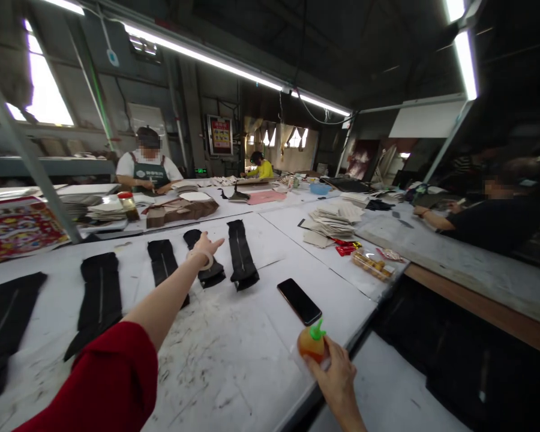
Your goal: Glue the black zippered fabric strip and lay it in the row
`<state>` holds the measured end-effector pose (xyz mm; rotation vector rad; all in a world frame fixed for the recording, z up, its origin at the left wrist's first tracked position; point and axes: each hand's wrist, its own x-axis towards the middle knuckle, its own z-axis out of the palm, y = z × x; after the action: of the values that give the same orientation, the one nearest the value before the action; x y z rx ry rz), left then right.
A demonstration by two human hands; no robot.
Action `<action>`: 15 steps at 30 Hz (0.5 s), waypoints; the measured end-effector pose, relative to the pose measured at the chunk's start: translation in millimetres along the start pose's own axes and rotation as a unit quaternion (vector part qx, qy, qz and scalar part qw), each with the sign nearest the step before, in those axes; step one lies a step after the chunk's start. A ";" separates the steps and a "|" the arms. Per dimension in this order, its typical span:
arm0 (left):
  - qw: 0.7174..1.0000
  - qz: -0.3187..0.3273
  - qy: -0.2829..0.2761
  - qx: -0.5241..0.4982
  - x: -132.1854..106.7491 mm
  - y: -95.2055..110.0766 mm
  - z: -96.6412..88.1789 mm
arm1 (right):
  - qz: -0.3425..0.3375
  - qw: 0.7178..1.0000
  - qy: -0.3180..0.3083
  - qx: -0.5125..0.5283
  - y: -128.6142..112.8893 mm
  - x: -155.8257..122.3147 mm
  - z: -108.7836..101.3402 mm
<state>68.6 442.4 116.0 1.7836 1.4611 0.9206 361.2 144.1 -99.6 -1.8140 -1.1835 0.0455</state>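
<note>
My left hand (207,245) reaches far out over the white table (234,354), fingers stretched flat and open, just above a black fabric piece (206,255) with a light centre stripe. Several such black pieces lie in a row, one to its right (242,254) and others to the left (99,294). My right hand (337,372) is near the table's front edge, wrapped round a small orange bottle with a green nozzle (312,342), held upright.
A black phone (299,300) lies face up near the bottle. Packaged snacks (372,264) and stacks of cut paper pieces (335,219) sit at the right. Other people work at the far table and at the right bench.
</note>
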 end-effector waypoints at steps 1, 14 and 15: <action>1.000 0.001 0.025 0.016 -1.3 -1.3 1.4 | 0.005 1.000 0.004 0.001 -1.9 0.3 0.6; 0.986 0.011 -0.164 0.008 -269.4 -89.0 35.2 | 0.028 0.994 0.004 -0.104 -32.2 1.0 5.7; 0.985 -0.004 -0.171 -0.005 -285.5 -99.6 36.2 | 0.025 0.994 0.005 -0.110 -33.6 1.3 5.6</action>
<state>8.0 176.6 -19.8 1.8204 1.2394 0.5784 335.7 152.0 -78.3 -2.0341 -1.1725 -0.0678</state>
